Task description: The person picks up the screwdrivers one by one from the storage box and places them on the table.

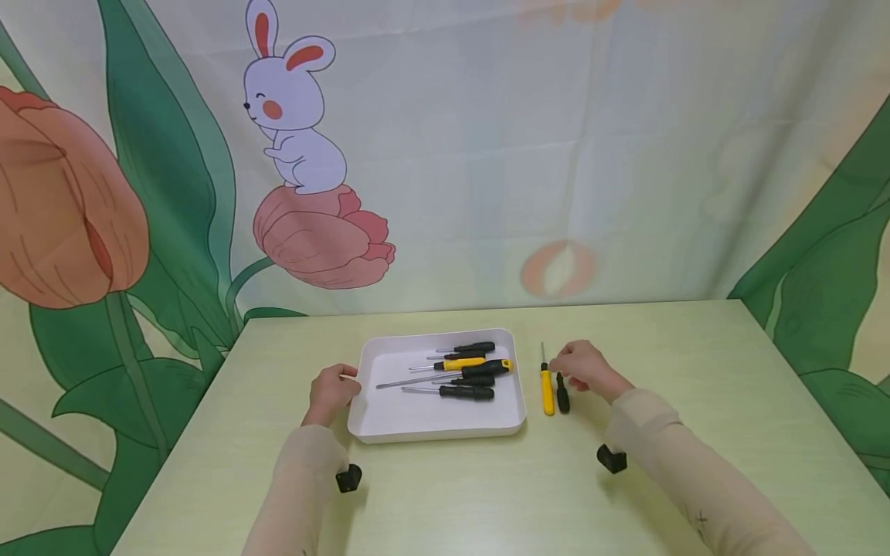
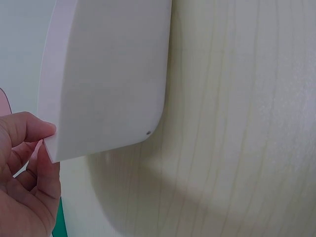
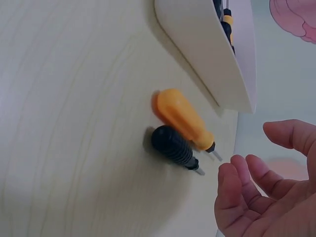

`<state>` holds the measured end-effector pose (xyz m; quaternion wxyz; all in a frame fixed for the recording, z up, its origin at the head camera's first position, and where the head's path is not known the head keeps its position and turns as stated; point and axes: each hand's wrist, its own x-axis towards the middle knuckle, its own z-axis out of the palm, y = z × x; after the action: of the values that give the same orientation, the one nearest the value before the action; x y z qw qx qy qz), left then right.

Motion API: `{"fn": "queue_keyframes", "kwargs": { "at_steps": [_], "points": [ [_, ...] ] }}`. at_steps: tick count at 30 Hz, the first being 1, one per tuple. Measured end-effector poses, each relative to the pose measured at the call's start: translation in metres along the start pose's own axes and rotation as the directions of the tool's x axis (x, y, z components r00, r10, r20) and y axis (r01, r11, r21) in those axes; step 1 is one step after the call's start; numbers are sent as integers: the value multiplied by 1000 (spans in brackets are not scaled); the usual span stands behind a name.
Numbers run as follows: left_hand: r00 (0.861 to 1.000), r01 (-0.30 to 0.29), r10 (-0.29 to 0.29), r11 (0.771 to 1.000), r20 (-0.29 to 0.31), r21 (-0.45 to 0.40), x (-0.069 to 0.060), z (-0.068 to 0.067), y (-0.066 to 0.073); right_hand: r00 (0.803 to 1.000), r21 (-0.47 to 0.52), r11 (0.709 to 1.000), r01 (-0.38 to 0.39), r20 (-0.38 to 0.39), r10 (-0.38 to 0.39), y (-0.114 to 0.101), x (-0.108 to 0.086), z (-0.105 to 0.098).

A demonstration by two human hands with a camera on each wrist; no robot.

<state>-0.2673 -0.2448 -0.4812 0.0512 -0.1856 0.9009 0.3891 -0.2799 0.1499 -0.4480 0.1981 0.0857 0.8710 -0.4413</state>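
My left hand (image 1: 329, 395) pinches the left rim of a white tray (image 1: 417, 423) between thumb and fingers; the left wrist view shows this grip at the tray's corner. Several screwdrivers lie in the tray, among them a long one with a black and yellow handle (image 1: 487, 369) and a black-handled one (image 1: 467, 392). To the right of the tray, a yellow screwdriver (image 3: 180, 116) and a short black screwdriver (image 3: 173, 145) lie side by side on the table. Just beyond their shafts hovers my right hand (image 3: 266, 192), thumb and fingers apart, holding nothing.
The pale wood-grain table (image 1: 445, 494) reaches back to a printed curtain (image 1: 473, 170) with a rabbit and flowers. A black wrist-worn device (image 1: 349, 478) sits by the left sleeve, another black device (image 1: 612, 459) by the right.
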Motion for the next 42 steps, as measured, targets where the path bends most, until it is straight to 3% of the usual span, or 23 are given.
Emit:
{"fn": "queue_keyframes", "kwargs": {
  "at_steps": [12,18,27,42],
  "points": [
    [1000,11,-11,1000,3,2,-1,-2,2,996,24,996,81,44,-82,-16,-1,18],
    [1000,-15,15,1000,-10,0,-2,-3,3,995,54,996,76,60,-79,-26,-3,29],
    [1000,-1,1,1000,-9,0,-3,-2,4,988,48,991,124,88,-128,-36,-4,48],
    [1000,8,-8,1000,4,-14,-5,-2,3,988,68,990,125,83,-130,-47,-3,72]
  ]
}}
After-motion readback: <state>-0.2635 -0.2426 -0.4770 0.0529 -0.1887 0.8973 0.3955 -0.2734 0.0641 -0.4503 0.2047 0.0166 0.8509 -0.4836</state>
